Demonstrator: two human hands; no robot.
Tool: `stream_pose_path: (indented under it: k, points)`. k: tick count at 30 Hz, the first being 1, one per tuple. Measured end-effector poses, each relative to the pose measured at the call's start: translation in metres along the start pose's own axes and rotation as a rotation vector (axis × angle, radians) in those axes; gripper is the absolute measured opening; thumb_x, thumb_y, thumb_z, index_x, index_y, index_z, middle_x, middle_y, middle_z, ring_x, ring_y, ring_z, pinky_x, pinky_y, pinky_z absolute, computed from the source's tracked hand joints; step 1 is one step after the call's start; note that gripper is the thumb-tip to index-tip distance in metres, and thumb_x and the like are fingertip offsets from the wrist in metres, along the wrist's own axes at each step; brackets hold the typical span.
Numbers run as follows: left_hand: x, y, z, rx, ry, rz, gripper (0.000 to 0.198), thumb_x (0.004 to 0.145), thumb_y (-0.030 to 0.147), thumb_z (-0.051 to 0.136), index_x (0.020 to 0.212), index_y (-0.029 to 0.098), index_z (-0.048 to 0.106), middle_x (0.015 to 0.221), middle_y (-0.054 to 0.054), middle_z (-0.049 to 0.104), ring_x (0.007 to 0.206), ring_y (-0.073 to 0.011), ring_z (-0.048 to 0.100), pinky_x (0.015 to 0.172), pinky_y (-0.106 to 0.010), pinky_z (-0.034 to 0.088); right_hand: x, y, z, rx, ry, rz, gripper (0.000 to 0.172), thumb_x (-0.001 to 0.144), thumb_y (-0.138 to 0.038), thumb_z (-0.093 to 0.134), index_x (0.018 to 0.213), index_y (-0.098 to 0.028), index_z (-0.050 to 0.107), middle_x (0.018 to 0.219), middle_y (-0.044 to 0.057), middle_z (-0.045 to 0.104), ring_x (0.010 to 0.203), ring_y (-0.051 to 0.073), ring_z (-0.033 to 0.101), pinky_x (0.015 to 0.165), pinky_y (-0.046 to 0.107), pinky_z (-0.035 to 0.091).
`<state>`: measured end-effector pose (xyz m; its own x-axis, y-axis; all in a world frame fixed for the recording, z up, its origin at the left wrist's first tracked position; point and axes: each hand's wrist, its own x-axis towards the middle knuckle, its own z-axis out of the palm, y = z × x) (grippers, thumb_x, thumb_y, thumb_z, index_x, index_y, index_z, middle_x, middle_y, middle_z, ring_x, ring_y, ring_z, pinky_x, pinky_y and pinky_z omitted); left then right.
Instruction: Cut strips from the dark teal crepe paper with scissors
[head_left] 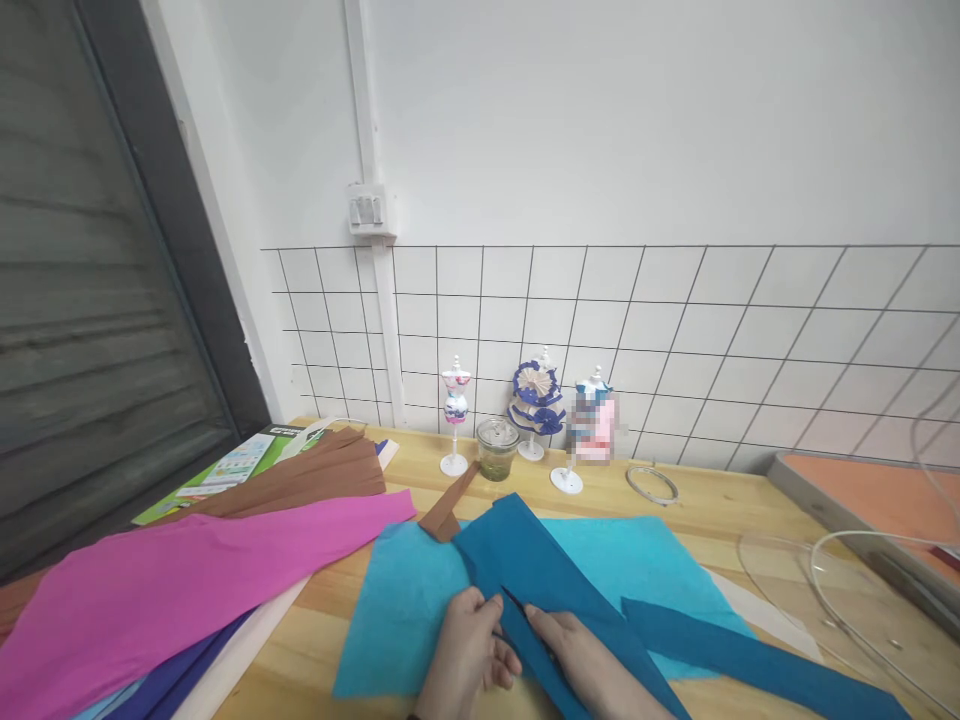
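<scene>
at the bottom centre of the frame both hands meet on a dark blue crepe paper strip (540, 575) that runs from the middle of the frame down toward the bottom right, lying over a light blue sheet (637, 560) on the wooden table (697, 505). the left hand (465, 655) is curled, its fingers pinching the paper's edge; the right hand (581, 665) presses and pinches the same strip just beside it, and a thin dark slit or tool edge shows between them, too small to tell what it is.

the paper looks very light, soft and floppy, with a crinkled grain, so it likely tears easily and stretches if pulled. it seems best held flat, close to the edge being worked, with fingertips on both sides.

a pink sheet (172, 590) fills the lower left, with brown paper (315, 480) above it. a green printed booklet (225, 470) at the left carries writing too small to read. small dress-form figures (455, 415) and a glass jar (497, 450) stand at the centre, by the tiled wall.
</scene>
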<state>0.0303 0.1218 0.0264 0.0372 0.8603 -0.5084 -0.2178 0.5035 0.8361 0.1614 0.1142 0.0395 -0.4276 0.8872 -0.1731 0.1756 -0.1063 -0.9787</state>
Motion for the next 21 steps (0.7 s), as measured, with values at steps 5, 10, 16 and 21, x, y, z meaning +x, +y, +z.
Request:
stream_pose_path:
  k: [5, 10, 16, 21]
  points:
    - [0.003, -0.005, -0.002, 0.0, -0.001, 0.01, 0.03, 0.082, 0.035, 0.053, 0.062, 0.023, 0.033, 0.036, 0.01, 0.042, 0.026, -0.007, 0.043, 0.029, -0.016, 0.025, 0.002, -0.012, 0.003, -0.039, 0.001, -0.022, 0.05, 0.083, -0.06, 0.038, 0.058, -0.021, 0.055, 0.067, 0.005, 0.068, 0.074, 0.023, 0.061, 0.079, 0.032, 0.04]
    - [0.002, -0.007, -0.002, -0.007, -0.003, 0.035, 0.03, 0.079, 0.037, 0.055, 0.063, 0.022, 0.034, 0.043, 0.007, 0.05, 0.028, -0.006, 0.044, 0.029, -0.016, 0.024, 0.004, -0.015, 0.006, -0.067, -0.003, 0.011, 0.051, 0.083, -0.061, 0.035, 0.06, -0.021, 0.056, 0.064, 0.005, 0.067, 0.072, 0.024, 0.061, 0.077, 0.033, 0.041]
    - [0.002, -0.004, -0.007, -0.029, 0.011, 0.052, 0.041, 0.071, 0.05, 0.062, 0.065, 0.023, 0.032, 0.044, 0.011, 0.042, 0.029, -0.0071, 0.046, 0.03, -0.017, 0.025, 0.004, -0.01, 0.003, -0.108, 0.027, 0.036, 0.049, 0.08, -0.062, 0.038, 0.061, -0.02, 0.055, 0.072, 0.006, 0.068, 0.08, 0.026, 0.06, 0.081, 0.033, 0.039]
    - [0.008, -0.001, -0.008, -0.035, 0.035, 0.067, 0.04, 0.074, 0.048, 0.058, 0.066, 0.024, 0.027, 0.044, 0.012, 0.041, 0.028, -0.0075, 0.046, 0.03, -0.017, 0.026, 0.003, -0.014, 0.004, -0.147, 0.056, 0.066, 0.046, 0.078, -0.06, 0.037, 0.06, -0.021, 0.054, 0.076, 0.005, 0.069, 0.082, 0.025, 0.06, 0.082, 0.032, 0.038]
